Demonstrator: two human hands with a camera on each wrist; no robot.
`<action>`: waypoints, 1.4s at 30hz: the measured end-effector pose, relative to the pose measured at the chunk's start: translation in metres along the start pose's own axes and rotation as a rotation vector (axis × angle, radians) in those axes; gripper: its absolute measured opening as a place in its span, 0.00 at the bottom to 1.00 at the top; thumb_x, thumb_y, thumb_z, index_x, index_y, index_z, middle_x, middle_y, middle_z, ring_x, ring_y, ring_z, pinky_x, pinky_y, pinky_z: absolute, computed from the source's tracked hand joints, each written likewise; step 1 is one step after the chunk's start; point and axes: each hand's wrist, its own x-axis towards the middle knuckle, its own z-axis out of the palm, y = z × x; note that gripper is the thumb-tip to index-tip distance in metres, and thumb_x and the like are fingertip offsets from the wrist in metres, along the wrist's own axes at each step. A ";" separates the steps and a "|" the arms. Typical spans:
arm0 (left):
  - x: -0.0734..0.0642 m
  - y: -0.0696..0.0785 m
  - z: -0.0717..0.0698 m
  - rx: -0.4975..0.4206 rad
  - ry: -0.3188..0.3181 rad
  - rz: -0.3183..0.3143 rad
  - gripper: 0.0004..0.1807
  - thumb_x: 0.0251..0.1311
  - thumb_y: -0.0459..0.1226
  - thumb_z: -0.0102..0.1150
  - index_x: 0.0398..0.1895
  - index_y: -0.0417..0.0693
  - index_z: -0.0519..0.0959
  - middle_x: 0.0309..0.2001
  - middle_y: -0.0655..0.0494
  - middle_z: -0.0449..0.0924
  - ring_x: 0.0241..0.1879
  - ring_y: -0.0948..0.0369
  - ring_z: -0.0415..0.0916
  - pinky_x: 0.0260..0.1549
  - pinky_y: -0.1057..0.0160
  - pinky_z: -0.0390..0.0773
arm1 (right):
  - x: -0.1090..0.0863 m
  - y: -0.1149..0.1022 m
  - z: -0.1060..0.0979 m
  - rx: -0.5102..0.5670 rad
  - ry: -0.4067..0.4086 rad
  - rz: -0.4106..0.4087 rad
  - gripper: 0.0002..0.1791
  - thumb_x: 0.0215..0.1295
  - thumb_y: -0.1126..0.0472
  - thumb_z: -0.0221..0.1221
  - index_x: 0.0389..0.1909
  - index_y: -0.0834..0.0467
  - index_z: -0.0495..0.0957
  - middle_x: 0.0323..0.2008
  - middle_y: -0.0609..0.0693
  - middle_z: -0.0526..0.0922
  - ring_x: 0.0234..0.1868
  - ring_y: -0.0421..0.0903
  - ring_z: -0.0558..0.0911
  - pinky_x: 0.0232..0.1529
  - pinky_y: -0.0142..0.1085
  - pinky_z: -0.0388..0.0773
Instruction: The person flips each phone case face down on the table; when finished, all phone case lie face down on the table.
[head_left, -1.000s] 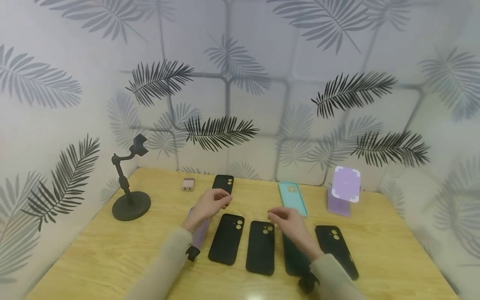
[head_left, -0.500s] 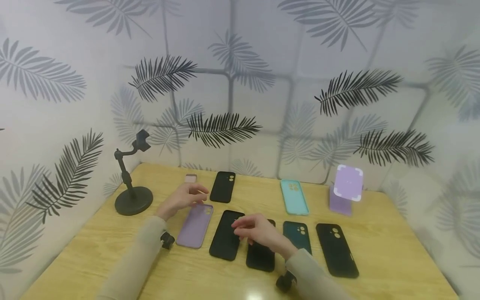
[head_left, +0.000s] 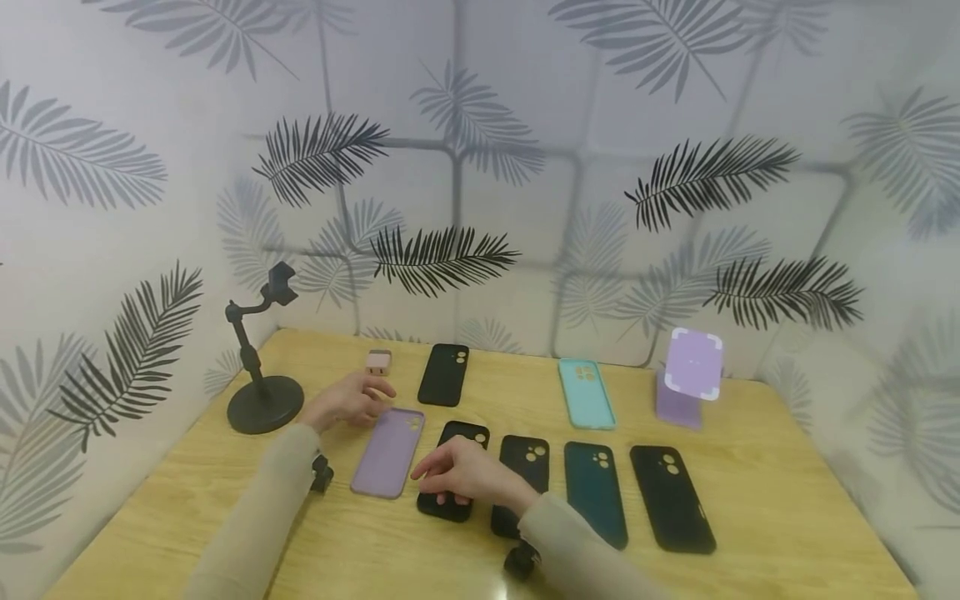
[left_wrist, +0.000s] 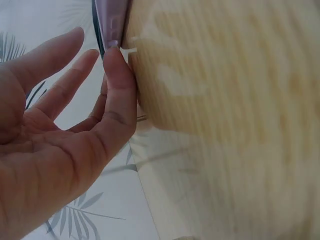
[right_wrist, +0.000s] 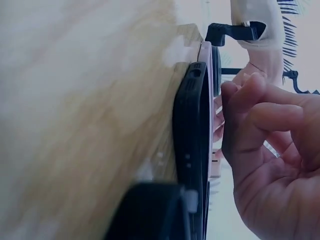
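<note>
My left hand (head_left: 351,400) hovers beside the upper left corner of a purple phone case (head_left: 387,454), its fingers loosely bent and holding nothing. In the left wrist view a fingertip overlaps the end of that purple case (left_wrist: 111,20); whether they touch I cannot tell. My right hand (head_left: 471,471) hangs over a black phone case (head_left: 448,505) and hides its middle. The right wrist view has this hand's relaxed fingers (right_wrist: 250,120) apart from the black case's rim (right_wrist: 189,130). Under the right wrist lies another black case (head_left: 517,467), partly covered.
A dark teal case (head_left: 596,496) and a black one (head_left: 672,500) lie to the right. Farther back are a black case (head_left: 444,375), a turquoise case (head_left: 587,393) and a pink charger plug (head_left: 378,362). A black stand (head_left: 266,404) and a purple phone holder (head_left: 693,364) flank them.
My right hand has swept left, from above the teal case to the left black case. My left hand has moved left and down, off the purple case to its upper left side.
</note>
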 end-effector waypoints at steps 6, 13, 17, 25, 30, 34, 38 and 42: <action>0.006 0.002 0.000 0.038 -0.022 -0.018 0.20 0.60 0.26 0.60 0.57 0.35 0.76 0.42 0.46 0.79 0.33 0.61 0.75 0.32 0.65 0.81 | 0.012 -0.007 0.012 -0.165 0.009 -0.038 0.07 0.63 0.64 0.64 0.41 0.56 0.88 0.16 0.46 0.81 0.11 0.36 0.69 0.13 0.27 0.64; 0.009 0.001 0.001 0.054 -0.010 -0.061 0.16 0.59 0.26 0.60 0.52 0.35 0.80 0.36 0.49 0.79 0.29 0.62 0.74 0.29 0.67 0.80 | 0.019 -0.015 0.026 -0.306 0.037 -0.034 0.05 0.59 0.65 0.67 0.35 0.56 0.88 0.21 0.43 0.84 0.12 0.33 0.71 0.17 0.25 0.71; 0.011 0.000 0.001 0.078 0.004 -0.071 0.14 0.59 0.26 0.61 0.49 0.35 0.82 0.35 0.50 0.80 0.27 0.64 0.74 0.27 0.68 0.79 | 0.021 -0.020 0.030 -0.334 0.067 -0.018 0.04 0.58 0.66 0.68 0.34 0.59 0.88 0.20 0.45 0.84 0.12 0.34 0.71 0.16 0.25 0.70; 0.005 -0.001 -0.001 0.131 0.006 -0.029 0.10 0.60 0.26 0.60 0.45 0.33 0.82 0.34 0.52 0.80 0.27 0.63 0.74 0.27 0.69 0.78 | 0.023 -0.023 0.033 -0.420 0.110 -0.004 0.02 0.58 0.64 0.69 0.32 0.57 0.89 0.15 0.44 0.81 0.09 0.33 0.70 0.14 0.24 0.69; 0.003 -0.003 -0.004 0.130 -0.004 -0.016 0.10 0.63 0.29 0.58 0.46 0.34 0.82 0.37 0.52 0.82 0.30 0.63 0.74 0.29 0.68 0.77 | 0.026 -0.020 0.034 -0.442 0.125 -0.033 0.02 0.57 0.63 0.70 0.31 0.57 0.89 0.13 0.44 0.80 0.07 0.32 0.69 0.14 0.23 0.68; 0.002 -0.007 -0.007 0.038 -0.036 -0.019 0.12 0.66 0.32 0.57 0.49 0.35 0.80 0.35 0.52 0.81 0.29 0.63 0.74 0.27 0.67 0.77 | 0.028 -0.018 0.032 -0.411 0.125 -0.031 0.02 0.57 0.63 0.70 0.30 0.58 0.88 0.12 0.44 0.80 0.07 0.32 0.69 0.13 0.24 0.68; 0.002 -0.012 -0.014 -0.039 -0.114 0.023 0.14 0.69 0.34 0.54 0.54 0.37 0.77 0.30 0.53 0.78 0.24 0.63 0.74 0.23 0.66 0.78 | 0.027 -0.018 0.030 -0.370 0.118 -0.007 0.03 0.57 0.62 0.70 0.30 0.58 0.88 0.10 0.43 0.77 0.07 0.33 0.70 0.13 0.25 0.67; 0.000 -0.015 -0.021 -0.075 -0.182 0.084 0.16 0.71 0.35 0.51 0.57 0.38 0.76 0.31 0.52 0.79 0.22 0.63 0.74 0.24 0.65 0.79 | 0.027 -0.019 0.027 -0.303 0.101 0.033 0.05 0.59 0.59 0.69 0.28 0.56 0.88 0.07 0.43 0.74 0.08 0.35 0.69 0.11 0.26 0.64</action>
